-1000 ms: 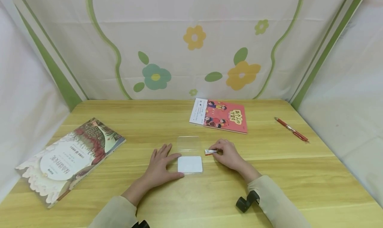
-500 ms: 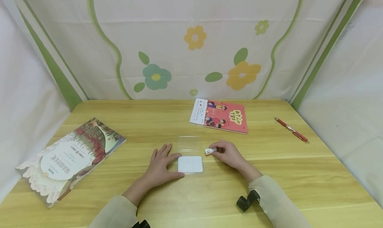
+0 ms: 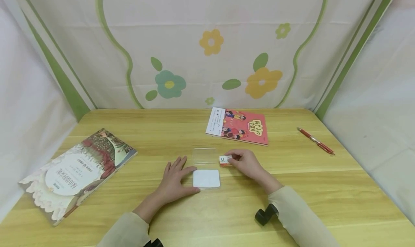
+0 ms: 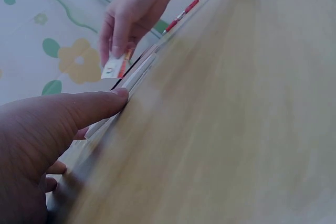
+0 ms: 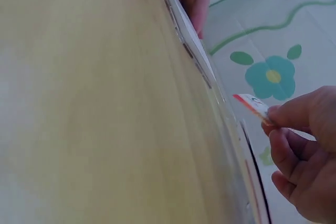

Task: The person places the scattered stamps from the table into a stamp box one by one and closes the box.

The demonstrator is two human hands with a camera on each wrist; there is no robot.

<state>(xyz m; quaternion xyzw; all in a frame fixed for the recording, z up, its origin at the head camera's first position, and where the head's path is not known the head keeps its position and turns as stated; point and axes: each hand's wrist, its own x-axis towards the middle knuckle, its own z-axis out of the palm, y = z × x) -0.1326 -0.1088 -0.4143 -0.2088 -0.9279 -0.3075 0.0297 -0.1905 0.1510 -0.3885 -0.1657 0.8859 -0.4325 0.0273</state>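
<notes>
A hinged clear plastic case lies on the table with its transparent lid (image 3: 204, 156) opened away from me. White cards (image 3: 206, 178) fill its near half. My left hand (image 3: 173, 182) rests at the case's left side, thumb at the near corner and index finger at the far one, both fairly straight. To the right of the lid, my right hand (image 3: 247, 164) pinches a small white-and-red block (image 3: 224, 160) with a green mark, between thumb and fingertips. In the right wrist view the block (image 5: 253, 107) sticks out past the fingertips, raised above the table.
A pink picture book (image 3: 240, 126) lies beyond the case, toward the back edge. A larger illustrated book (image 3: 79, 171) lies at an angle on the left. At the far right is a red pen (image 3: 315, 141). A floral curtain (image 3: 210, 66) closes off the back.
My right hand has shifted slightly left and away from me, turning the block so more of its white face shows. The left hand and the case stay where they were.
</notes>
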